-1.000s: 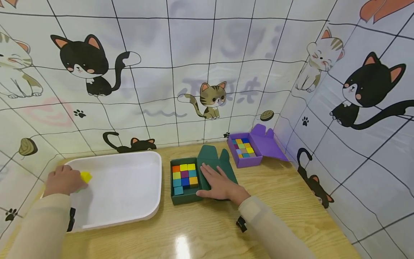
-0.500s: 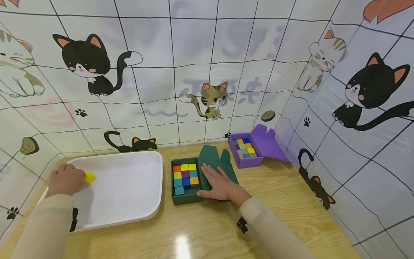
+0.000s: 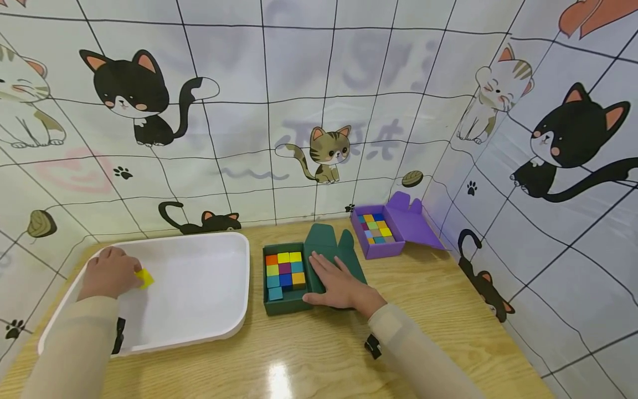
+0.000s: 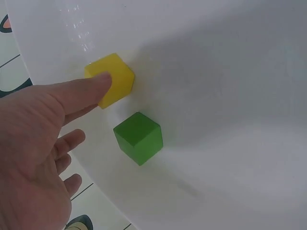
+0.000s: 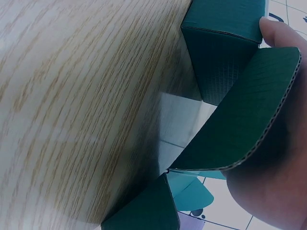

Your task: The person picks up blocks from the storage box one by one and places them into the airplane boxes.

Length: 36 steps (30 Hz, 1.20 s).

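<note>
Between thumb and fingers, my left hand [image 3: 111, 272] pinches a yellow cube block [image 3: 146, 279] over the left part of a white plastic tray [image 3: 199, 288]. The left wrist view shows a green cube block [image 4: 138, 139] in the tray, just beside the yellow one. My right hand [image 3: 341, 287] rests with straight, spread fingers on the opened lid [image 3: 320, 237] of a dark green cardboard box [image 3: 291, 307]. Several coloured cubes [image 3: 285, 268] fill much of that box, with a gap at its near right corner. From the right wrist, the box's side and a curved lid flap [image 5: 240, 115] are visible.
A purple cardboard box [image 3: 384, 250], lid open to the right, stands at the back right with several coloured cubes inside. Cat-patterned sheeting [image 3: 239, 127] lines the back and sides of the wooden table [image 3: 299, 360].
My left hand has moved a little to the right and slightly up, carrying the yellow block along inside the tray. My right hand has stayed on the green lid.
</note>
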### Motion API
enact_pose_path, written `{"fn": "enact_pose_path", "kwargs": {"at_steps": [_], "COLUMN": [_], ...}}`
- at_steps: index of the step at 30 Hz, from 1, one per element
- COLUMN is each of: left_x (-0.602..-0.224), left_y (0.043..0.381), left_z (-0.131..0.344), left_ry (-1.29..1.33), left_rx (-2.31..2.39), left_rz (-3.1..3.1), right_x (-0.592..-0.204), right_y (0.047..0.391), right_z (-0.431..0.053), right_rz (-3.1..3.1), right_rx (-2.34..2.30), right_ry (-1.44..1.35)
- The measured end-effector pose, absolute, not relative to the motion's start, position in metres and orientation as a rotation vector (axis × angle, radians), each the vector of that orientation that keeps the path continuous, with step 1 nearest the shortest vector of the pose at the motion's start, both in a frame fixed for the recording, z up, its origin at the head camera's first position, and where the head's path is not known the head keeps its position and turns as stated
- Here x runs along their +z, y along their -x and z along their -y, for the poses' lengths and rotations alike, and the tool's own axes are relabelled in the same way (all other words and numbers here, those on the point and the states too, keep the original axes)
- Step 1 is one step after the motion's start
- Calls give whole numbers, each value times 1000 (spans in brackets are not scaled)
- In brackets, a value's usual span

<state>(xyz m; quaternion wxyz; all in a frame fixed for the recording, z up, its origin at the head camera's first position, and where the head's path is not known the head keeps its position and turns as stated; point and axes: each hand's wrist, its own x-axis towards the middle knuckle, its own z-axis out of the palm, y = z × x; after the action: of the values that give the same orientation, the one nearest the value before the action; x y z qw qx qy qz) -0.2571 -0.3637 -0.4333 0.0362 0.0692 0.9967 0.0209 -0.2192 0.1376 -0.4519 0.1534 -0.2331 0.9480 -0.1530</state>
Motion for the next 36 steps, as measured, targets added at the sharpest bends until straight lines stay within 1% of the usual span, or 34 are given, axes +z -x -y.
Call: {"fn": "enact_pose_path", "kwargs": {"at_steps": [8,14,24,31,36], "left_x": [-432,-416,-389,-389,-388], "left_y": [259,261,251,249,243], "left_z": [359,334,260,201,156], "left_ry": [-226,-338,-597,-945,-1096], "left_rx": [144,117,103,139,164], "left_rz": [-3018,-3067,-3183,-3215,-3158], "right_x": [-452,-453,-449,-450,-449], "right_y": [218,217,219,220,220], "right_z": [-137,-136,-137,-138,-138], "right_rz": [-2715,-2711,-2712,-2716,-2710], "right_rx": [-438,-433,-438,-440,-444], "right_ry": [681,672,683,692,698]}}
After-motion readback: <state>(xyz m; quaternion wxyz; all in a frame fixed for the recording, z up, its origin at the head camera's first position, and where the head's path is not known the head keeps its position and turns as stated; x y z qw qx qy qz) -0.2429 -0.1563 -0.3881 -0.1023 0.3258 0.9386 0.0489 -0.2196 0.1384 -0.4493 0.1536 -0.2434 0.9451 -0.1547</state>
